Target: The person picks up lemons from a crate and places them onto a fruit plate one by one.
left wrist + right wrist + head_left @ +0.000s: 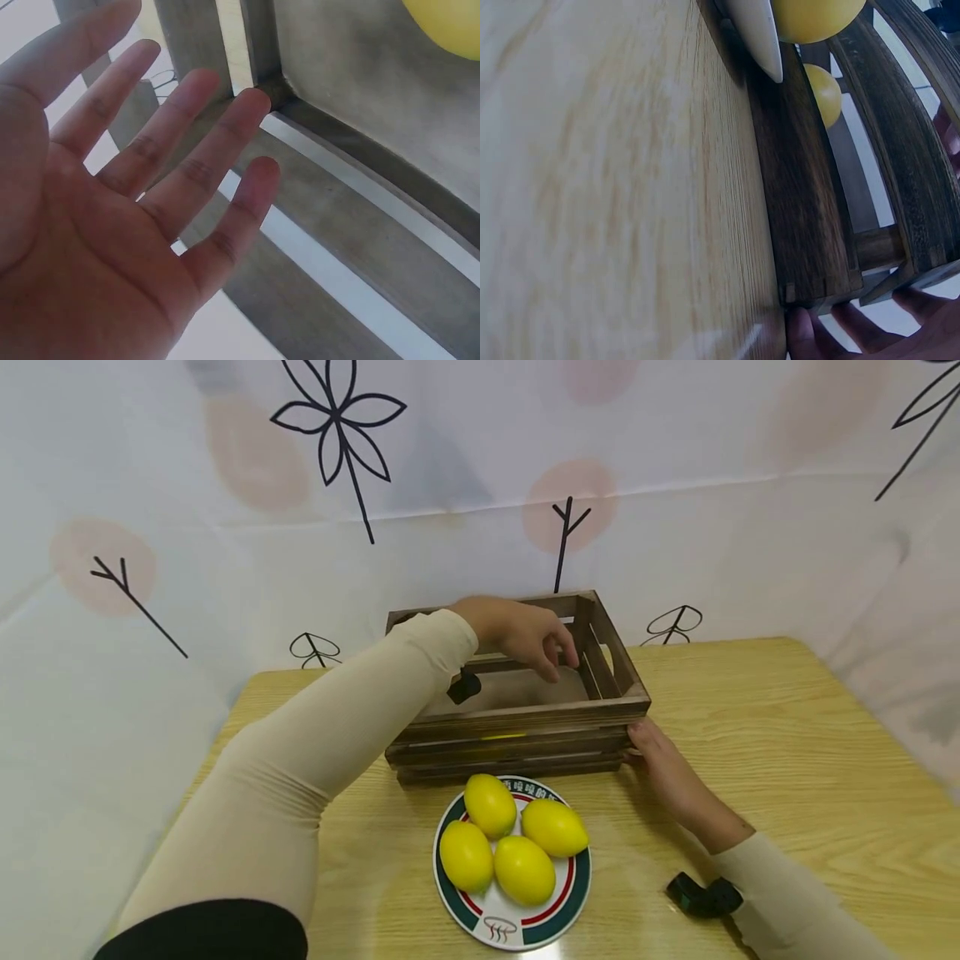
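Observation:
A dark wooden slatted crate [517,722] stands on the table. Over its inside hangs my left hand [525,631], holding nothing; in the left wrist view the fingers [199,172] are spread near the slats. One yellow lemon [454,26] lies on the crate floor, and the right wrist view shows a lemon [825,94] through a gap between slats. My right hand [667,768] touches the crate's right front corner, fingertips [799,326] low against its end. Several lemons [525,870] sit on a round plate [573,893] just in front of the crate.
The wooden table [780,735] extends to both sides of the crate. Behind it hangs a pale cloth [465,452] with line-drawn plants. Black wrist devices [705,895] sit on both sleeves, and my left forearm [300,760] reaches across the left side.

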A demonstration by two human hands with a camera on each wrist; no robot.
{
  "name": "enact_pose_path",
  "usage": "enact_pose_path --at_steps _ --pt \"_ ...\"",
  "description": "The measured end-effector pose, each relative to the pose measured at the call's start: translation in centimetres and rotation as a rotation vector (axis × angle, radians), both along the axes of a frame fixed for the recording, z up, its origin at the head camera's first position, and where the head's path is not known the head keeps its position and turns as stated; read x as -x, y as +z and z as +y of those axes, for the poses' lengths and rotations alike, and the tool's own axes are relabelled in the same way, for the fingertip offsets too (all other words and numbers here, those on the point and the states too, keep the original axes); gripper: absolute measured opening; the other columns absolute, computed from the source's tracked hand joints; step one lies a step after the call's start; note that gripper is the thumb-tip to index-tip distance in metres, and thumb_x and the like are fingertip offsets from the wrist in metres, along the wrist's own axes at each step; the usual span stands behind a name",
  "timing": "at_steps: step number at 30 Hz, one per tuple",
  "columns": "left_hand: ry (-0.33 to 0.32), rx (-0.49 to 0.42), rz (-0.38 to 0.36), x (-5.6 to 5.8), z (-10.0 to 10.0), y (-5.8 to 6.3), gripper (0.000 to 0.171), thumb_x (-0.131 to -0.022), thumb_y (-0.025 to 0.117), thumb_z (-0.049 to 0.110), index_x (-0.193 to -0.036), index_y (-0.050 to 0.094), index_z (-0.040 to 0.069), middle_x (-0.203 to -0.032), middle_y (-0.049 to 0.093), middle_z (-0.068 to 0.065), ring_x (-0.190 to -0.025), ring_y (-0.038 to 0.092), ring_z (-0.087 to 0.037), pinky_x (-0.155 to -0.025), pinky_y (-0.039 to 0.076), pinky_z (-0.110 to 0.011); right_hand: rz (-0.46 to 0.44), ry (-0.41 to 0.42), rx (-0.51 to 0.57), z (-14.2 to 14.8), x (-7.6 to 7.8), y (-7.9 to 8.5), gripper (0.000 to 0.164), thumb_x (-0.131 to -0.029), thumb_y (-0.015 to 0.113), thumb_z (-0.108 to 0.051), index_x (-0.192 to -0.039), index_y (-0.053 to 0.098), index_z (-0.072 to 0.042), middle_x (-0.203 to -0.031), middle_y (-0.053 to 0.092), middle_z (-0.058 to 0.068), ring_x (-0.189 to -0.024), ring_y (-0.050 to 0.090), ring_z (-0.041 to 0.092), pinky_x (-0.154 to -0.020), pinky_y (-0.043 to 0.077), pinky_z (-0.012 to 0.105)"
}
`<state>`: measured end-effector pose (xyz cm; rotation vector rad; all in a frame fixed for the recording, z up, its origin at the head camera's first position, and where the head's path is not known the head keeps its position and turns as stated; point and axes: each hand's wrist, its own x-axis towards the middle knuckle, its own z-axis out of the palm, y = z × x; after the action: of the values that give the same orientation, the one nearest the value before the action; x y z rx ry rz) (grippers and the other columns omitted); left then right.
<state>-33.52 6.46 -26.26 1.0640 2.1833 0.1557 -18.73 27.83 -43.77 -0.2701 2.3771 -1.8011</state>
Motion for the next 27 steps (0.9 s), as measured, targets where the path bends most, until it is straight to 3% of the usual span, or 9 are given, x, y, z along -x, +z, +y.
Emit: enact_pose_path --at_steps 3,5,10,15,19,23,27 --pt "0.009 0.010 -0.031 0.2 0.0 -0.3 0.040 -0.097 0.066 0.025 -0.137 0.059 0.020 -0.137 0.061 -0.006 -0.123 0.059 -0.018 -0.106 0.047 -0.034 0.000 0.000 0.018 0.0 0.0 0.0 0.065 -0.110 0.021 -0.041 -0.161 -0.002 -0.008 -0.165 0.007 0.024 -0.150 0.010 0.042 -0.097 0.037 0.008" --pt "0.022 0.030 -0.066 0.3 -0.1 -0.6 0.039 -0.098 0.065 0.024 -0.136 0.060 0.020 -0.139 0.060 -0.007 -0.122 0.060 -0.020 -0.106 0.048 -0.036 0.002 0.003 0.032 -0.1 0.0 0.0 0.064 -0.111 0.022 -0.040 -0.161 -0.002 -0.008 -0.165 0.006 0.024 -0.150 0.009 0.043 -0.093 0.035 0.004" --pt "0.052 0.082 -0.116 0.7 -0.4 -1.5 0.036 -0.099 0.063 0.024 -0.136 0.060 0.022 -0.140 0.059 -0.007 -0.121 0.064 -0.026 -0.101 0.051 -0.042 0.005 0.009 0.038 0.0 0.0 0.0 0.064 -0.111 0.022 -0.040 -0.161 -0.003 -0.009 -0.165 0.006 0.023 -0.149 0.009 0.044 -0.093 0.035 0.005" --pt "0.100 0.190 -0.126 0.7 -1.2 -2.5 0.035 -0.099 0.062 0.029 -0.135 0.062 0.029 -0.142 0.056 -0.003 -0.119 0.066 -0.024 -0.101 0.053 -0.042 0.005 0.013 0.045 -0.1 0.0 0.0 0.063 -0.111 0.022 -0.039 -0.161 -0.003 -0.010 -0.165 0.006 0.023 -0.149 0.009 0.043 -0.093 0.036 0.005" --pt "0.149 0.288 -0.144 0.3 -1.8 -3.4 0.033 -0.102 0.056 0.029 -0.135 0.059 0.032 -0.147 0.051 -0.001 -0.118 0.064 -0.021 -0.098 0.054 -0.039 0.010 0.012 0.045 -0.1 0.0 0.0 0.063 -0.111 0.022 -0.039 -0.161 -0.004 -0.011 -0.165 0.005 0.023 -0.149 0.010 0.042 -0.093 0.035 0.005" --pt "0.216 0.357 -0.204 -0.4 -2.0 -4.1 0.039 -0.106 0.044 0.023 -0.144 0.048 0.028 -0.156 0.039 -0.005 -0.125 0.057 -0.026 -0.099 0.053 -0.041 0.015 0.008 0.036 -0.1 0.0 0.0 0.063 -0.111 0.021 -0.039 -0.161 -0.004 -0.011 -0.166 0.005 0.023 -0.149 0.010 0.043 -0.093 0.035 0.004" --pt "0.268 0.396 -0.240 -1.1 -2.1 -4.2 0.044 -0.107 0.039 0.019 -0.150 0.040 0.025 -0.157 0.037 -0.008 -0.130 0.053 -0.029 -0.097 0.053 -0.040 0.020 0.005 0.022 -0.2 0.0 -0.1 0.062 -0.111 0.021 -0.039 -0.161 -0.003 -0.011 -0.166 0.005 0.022 -0.149 0.010 0.044 -0.093 0.035 0.004"
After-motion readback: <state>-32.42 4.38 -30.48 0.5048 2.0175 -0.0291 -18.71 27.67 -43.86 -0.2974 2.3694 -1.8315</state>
